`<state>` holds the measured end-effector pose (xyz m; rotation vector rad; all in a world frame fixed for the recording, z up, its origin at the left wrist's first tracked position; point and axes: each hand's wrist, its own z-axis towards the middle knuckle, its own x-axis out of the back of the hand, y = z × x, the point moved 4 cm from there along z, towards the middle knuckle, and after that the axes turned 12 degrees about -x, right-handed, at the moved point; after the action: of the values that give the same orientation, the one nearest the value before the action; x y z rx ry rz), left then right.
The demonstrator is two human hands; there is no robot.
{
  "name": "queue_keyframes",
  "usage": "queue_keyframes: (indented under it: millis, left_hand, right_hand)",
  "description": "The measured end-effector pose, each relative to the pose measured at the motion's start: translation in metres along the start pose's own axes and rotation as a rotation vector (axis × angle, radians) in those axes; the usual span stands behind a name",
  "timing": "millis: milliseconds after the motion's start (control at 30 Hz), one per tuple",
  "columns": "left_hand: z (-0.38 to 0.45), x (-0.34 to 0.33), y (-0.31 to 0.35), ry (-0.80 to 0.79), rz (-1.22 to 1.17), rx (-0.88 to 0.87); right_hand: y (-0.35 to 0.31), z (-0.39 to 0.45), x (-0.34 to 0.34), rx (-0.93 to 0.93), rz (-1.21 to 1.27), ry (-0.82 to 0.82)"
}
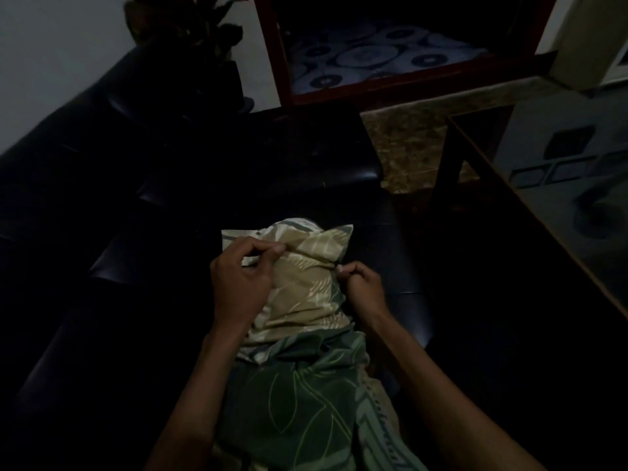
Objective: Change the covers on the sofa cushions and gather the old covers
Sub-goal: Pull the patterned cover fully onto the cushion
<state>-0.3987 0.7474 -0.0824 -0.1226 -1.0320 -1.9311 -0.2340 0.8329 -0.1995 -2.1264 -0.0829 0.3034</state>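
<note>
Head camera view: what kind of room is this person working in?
Probably a dim living room at home: a dark sofa, a glass-topped table beside it, and a potted plant in the corner.

Sofa (pixel 102 185): dark, glossy, leather-like upholstery. On its seat, cushion cover (pixel 306 283): matt beige printed cloth, creased. Nearer than the cushion, green cover (pixel 306 402): matt leaf-print cloth. Right of sofa, table (pixel 492 185): wood edge, reflective top.

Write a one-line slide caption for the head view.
Both hands, left hand and right hand, pinch the beige leaf-print cover on a cushion lying on the dark sofa.
</note>
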Motion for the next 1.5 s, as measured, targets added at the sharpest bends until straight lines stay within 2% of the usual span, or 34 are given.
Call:
queue_keyframes:
  millis: [100, 200, 267, 333, 500, 700, 767, 900, 1033, 1067, 1233, 1400, 1500]
  left_hand:
    - [0.002, 0.007, -0.004, -0.004, -0.010, -0.013]
    - [-0.009, 0.013, -0.006, 0.030, -0.052, 0.039]
    - [-0.020, 0.012, -0.003, 0.022, -0.085, 0.026]
    - [-0.031, 0.011, 0.005, -0.040, -0.072, -0.074]
    - [-0.055, -0.005, 0.024, -0.295, 0.080, -0.340]
    - [-0.080, -0.004, 0.034, -0.386, 0.146, -0.520]
    - [-0.085, 0.003, 0.037, -0.372, 0.133, -0.508]
    - [-0.082, 0.010, 0.034, -0.372, 0.136, -0.445]
    - [-0.056, 0.017, 0.025, -0.241, 0.025, -0.073]
    - [-0.045, 0.017, 0.021, -0.210, 0.025, -0.030]
    - [0.008, 0.006, 0.003, -0.113, 0.195, 0.007]
    - [0.006, -0.003, -0.011, -0.002, 0.091, 0.033]
    - [0.001, -0.001, -0.020, 0.032, 0.080, 0.118]
  right_hand:
    - [-0.013, 0.002, -0.002, 0.012, -0.022, 0.002]
    - [-0.027, 0.011, -0.005, -0.047, 0.119, -0.126]
    - [-0.036, 0.015, -0.009, -0.061, 0.142, -0.153]
    - [-0.042, 0.021, -0.010, -0.058, 0.088, -0.120]
    - [-0.065, 0.025, -0.009, -0.025, -0.064, -0.196]
    - [-0.083, 0.028, -0.005, 0.151, -0.282, -0.139]
    - [-0.082, 0.027, -0.008, 0.220, -0.321, -0.138]
    - [-0.072, 0.034, -0.015, 0.244, -0.172, -0.125]
    - [-0.063, 0.033, -0.029, 0.247, -0.099, -0.148]
    - [-0.062, 0.033, -0.032, 0.256, -0.105, -0.140]
    - [-0.064, 0.033, -0.036, 0.257, -0.076, -0.114]
    - [-0.059, 0.030, -0.032, 0.303, 0.001, -0.101]
    - [-0.058, 0.029, -0.033, 0.349, -0.018, -0.076]
